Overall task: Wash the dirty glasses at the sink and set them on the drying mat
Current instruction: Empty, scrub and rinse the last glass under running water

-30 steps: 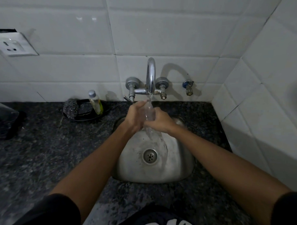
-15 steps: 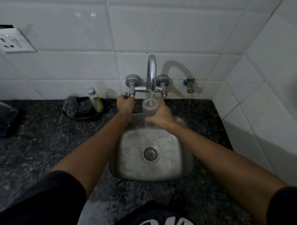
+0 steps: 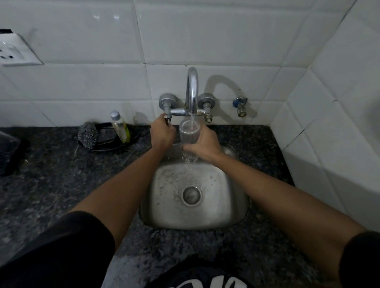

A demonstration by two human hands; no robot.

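My right hand (image 3: pixel 203 145) grips a clear glass (image 3: pixel 189 133) upright under the curved spout of the tap (image 3: pixel 192 90). A thin stream of water runs into the glass and spills over, dripping into the steel sink (image 3: pixel 229 198). My left hand (image 3: pixel 161 134) is curled round the tap's left handle (image 3: pixel 167 118), just left of the glass. No drying mat is in view.
A black dish (image 3: pixel 111 144) behind the sink's left holds a steel scrubber (image 3: pixel 87 133) and a small bottle of yellow liquid (image 3: pixel 119 129). A dark object (image 3: pixel 2 152) sits at the counter's far left. White tiled walls close in behind and on the right.
Both hands held the glass under the running stream a second ago. My left hand has since left it for the tap's left handle, the glass stands higher and upright, and the stream is thinner.
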